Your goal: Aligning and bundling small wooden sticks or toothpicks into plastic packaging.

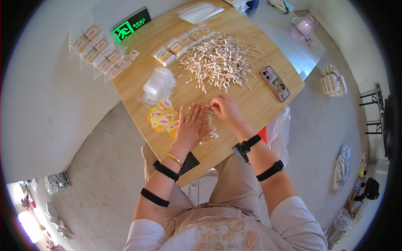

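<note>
A row of cotton swabs [209,130] lies side by side on the wooden table in front of me. My left hand [190,127] rests flat over its left part, fingers stretched out. At the row's far end, my right hand [226,111] is closed in a pinch; what sits between its fingertips is hidden. Just left of my left hand are yellow and white printed cards [162,117], loosely piled. Clear plastic bags [159,85] lie stacked beyond them. Farther back spreads a big loose heap of cotton swabs [224,58].
Filled swab packs [177,48] stand in a row left of the heap. More packs [98,47] lie by the wall, near a green lit exit sign [131,26]. A phone [275,83] lies at the table's right. Clear sleeves [200,12] are at the far edge.
</note>
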The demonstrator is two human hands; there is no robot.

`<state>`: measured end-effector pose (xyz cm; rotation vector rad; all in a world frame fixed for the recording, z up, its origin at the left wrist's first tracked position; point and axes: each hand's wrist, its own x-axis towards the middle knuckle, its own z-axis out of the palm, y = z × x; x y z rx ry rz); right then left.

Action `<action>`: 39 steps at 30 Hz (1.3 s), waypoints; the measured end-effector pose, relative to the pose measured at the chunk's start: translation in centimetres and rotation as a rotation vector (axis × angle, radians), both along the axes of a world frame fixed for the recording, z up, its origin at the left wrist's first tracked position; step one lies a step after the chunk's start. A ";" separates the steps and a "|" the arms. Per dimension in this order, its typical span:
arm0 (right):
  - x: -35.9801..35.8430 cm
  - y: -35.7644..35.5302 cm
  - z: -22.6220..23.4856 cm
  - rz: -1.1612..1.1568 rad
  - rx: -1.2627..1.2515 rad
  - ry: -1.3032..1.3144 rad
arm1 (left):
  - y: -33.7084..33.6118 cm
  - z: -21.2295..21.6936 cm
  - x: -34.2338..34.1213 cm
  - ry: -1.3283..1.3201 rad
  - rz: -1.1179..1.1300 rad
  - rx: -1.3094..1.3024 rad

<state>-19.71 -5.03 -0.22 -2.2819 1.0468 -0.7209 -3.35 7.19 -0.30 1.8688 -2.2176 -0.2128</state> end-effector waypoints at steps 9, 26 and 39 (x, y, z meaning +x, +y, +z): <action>0.1 1.1 -0.1 -0.078 0.016 -0.092 | -0.1 1.0 -1.2 -0.069 0.114 0.054; 7.4 -5.2 0.4 -0.426 -0.151 0.432 | 0.6 0.1 -1.7 0.252 0.183 -0.116; 2.7 -2.1 2.0 0.112 -0.083 0.281 | -1.1 0.5 -0.3 0.132 0.263 -0.181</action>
